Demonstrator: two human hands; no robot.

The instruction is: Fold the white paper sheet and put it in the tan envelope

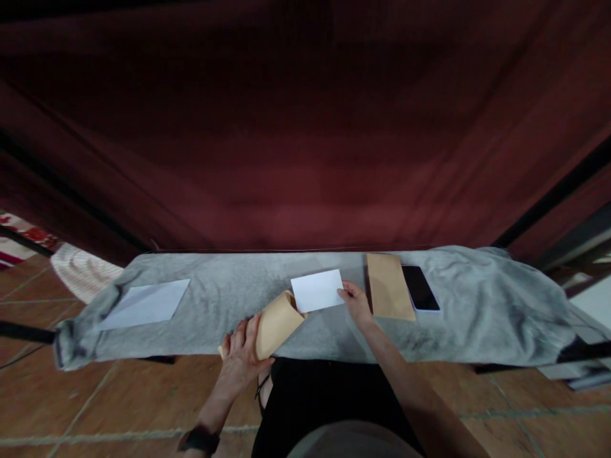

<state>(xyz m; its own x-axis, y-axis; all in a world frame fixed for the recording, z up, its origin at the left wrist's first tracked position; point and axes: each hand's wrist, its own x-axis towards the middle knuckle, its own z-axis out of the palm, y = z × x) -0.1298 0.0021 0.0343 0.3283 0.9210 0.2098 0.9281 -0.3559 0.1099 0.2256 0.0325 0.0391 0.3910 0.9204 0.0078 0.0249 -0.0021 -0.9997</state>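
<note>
My left hand (238,356) is closed around a brown paper envelope (277,321), holding it bowed open near the front edge of the bench. My right hand (354,300) pinches the right edge of a white folded sheet (317,290), whose left corner sits at the mouth of the envelope. Both lie over a grey cloth (477,305) that covers the bench.
A second brown envelope (389,286) lies right of my right hand, with a dark phone (420,287) beside it. A white sheet (146,303) lies at the cloth's left end. A dark red curtain (305,127) hangs behind. Tiled floor (95,407) lies below.
</note>
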